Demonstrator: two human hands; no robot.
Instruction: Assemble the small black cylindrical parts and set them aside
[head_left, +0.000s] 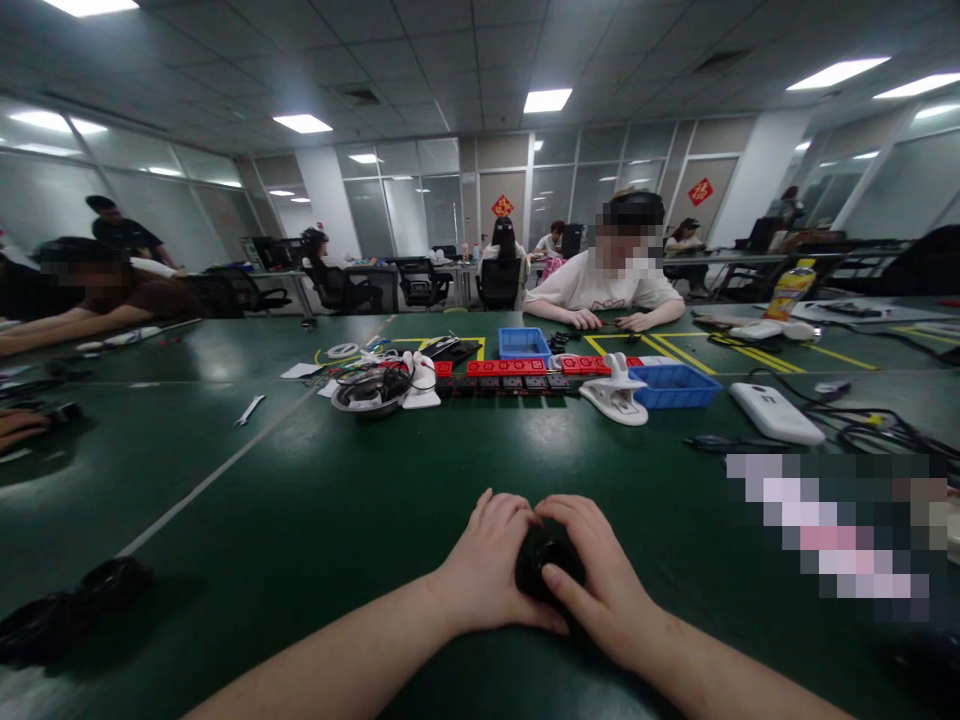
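A black, rounded object point(534, 572) is between my two hands, low over the green table point(360, 520) in front of me. My left hand point(487, 560) curves around its left side, thumb along the near edge. From the right, my right hand point(600, 570) wraps over it, with the thumb pressed near a dark ring or opening on its upper face. The fingertips of both hands meet at the far side. My fingers cover much of the object, so its exact kind cannot be told.
Dark round parts point(112, 580) lie at the left. Ahead stand a metal bowl of cables point(367, 405), red socket strips point(506, 367), a white clip stand point(619, 400), blue bins point(675, 388) and a white device point(776, 412). A person point(607, 285) sits opposite; cables point(877, 430) lie right.
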